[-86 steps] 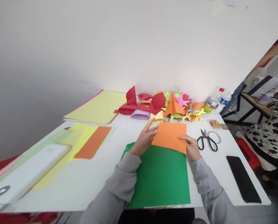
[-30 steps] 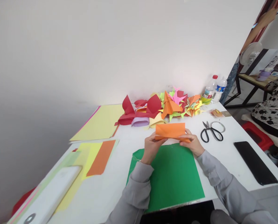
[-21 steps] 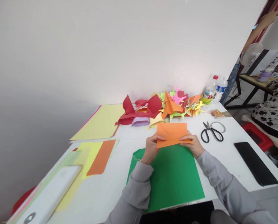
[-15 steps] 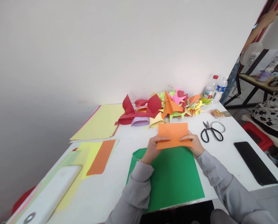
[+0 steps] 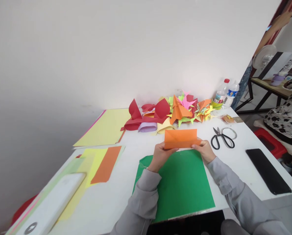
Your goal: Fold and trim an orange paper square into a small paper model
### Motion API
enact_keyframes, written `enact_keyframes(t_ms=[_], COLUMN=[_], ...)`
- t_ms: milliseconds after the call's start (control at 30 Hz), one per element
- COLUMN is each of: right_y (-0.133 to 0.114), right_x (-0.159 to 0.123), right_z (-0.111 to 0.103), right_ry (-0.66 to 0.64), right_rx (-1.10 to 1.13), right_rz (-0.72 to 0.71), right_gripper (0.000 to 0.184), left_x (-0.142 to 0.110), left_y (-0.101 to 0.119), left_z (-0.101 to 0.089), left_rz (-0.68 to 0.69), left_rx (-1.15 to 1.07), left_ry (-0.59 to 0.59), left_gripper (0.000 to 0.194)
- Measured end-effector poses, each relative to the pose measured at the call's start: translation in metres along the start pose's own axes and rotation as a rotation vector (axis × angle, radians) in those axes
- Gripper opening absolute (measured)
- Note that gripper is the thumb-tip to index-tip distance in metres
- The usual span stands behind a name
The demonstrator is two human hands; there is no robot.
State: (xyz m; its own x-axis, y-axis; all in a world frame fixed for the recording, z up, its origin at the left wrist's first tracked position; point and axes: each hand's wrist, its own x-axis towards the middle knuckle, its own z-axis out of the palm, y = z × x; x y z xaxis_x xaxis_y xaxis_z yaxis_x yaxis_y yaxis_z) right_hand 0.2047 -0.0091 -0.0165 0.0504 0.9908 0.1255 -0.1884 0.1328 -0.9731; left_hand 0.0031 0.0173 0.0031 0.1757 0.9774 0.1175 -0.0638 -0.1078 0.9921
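Item: orange paper (image 5: 180,135), creased, held above the far edge of a green sheet (image 5: 185,186); long axis runs left to right, from one hand across to the other, so neither hand is the nearer.

Left hand (image 5: 160,156): grasping the paper's left end, thumb along the lower edge, some fingers hidden behind. Right hand (image 5: 205,150): pinching the lower right corner, thumb in front, the far fingers out of sight.

Containers: two clear plastic bottles at the table's far right corner. One red-capped bottle (image 5: 220,93), yellow-green at its base; whether this is liquid or paper, cannot tell. One blue-labelled bottle (image 5: 231,93), just beside it; contents not clear. One clear packet (image 5: 227,118), nearer the front, with something orange-brown inside.

Right of the right hand: black-handled scissors (image 5: 218,137), blades slightly parted, pointing away from the person; a thin ring (image 5: 234,131) just beside them; a flat black object (image 5: 268,171) nearer the front edge.

Beyond the paper: an orange paper dart (image 5: 177,111) amid folded coloured pieces, a red paper piece (image 5: 162,110) to its left. Left side: an orange strip (image 5: 106,164) over yellow sheets
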Motion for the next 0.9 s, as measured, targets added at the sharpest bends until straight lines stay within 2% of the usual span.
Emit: enact_keyframes(t_ms=[133,233,333,400,433,533,667,700,833,900], right_y=[0.003,0.001,-0.001,-0.001,-0.001,-0.001,-0.003,-0.003,-0.002,-0.001], right_x=[-0.002,-0.002,-0.003,-0.003,-0.003,-0.002,-0.001,-0.001,-0.002,-0.003], right_z=[0.003,0.005,0.006,0.007,0.008,0.01,0.012,0.012,0.011,0.01], right_ry=[0.134,0.177,0.177,0.172,0.172,0.182,0.195,0.19,0.144,0.141], right_rx=[0.052,0.019,-0.041,-0.068,-0.07,-0.013,0.083,0.082,0.006,-0.02], right_rz=[0.103,0.065,0.017,-0.001,-0.009,-0.023,0.025,0.039,0.056,0.054], right_gripper=[0.029,0.032,0.03,0.028,0.027,0.033,0.062,0.064,0.033,0.029], left_x=[-0.002,-0.001,0.002,0.003,0.003,0.002,0.001,0.001,0.002,0.003], left_y=[-0.001,-0.001,0.001,0.001,0.001,0.001,-0.001,-0.002,-0.007,-0.008], left_z=[0.007,0.01,0.01,0.009,0.009,0.01,0.011,0.011,0.01,0.01], left_rz=[-0.054,-0.028,0.004,-0.043,-0.081,-0.158,-0.156,-0.154,-0.14,-0.138], left_rx=[-0.056,-0.105,-0.193,-0.25,-0.277,-0.309,-0.259,-0.255,-0.255,-0.258], left_ry=[0.023,0.089,0.164,0.155,0.133,0.111,0.14,0.136,0.12,0.115], left_gripper=[0.03,0.035,0.065,0.087,0.092,0.081,0.055,0.052,0.038,0.031])
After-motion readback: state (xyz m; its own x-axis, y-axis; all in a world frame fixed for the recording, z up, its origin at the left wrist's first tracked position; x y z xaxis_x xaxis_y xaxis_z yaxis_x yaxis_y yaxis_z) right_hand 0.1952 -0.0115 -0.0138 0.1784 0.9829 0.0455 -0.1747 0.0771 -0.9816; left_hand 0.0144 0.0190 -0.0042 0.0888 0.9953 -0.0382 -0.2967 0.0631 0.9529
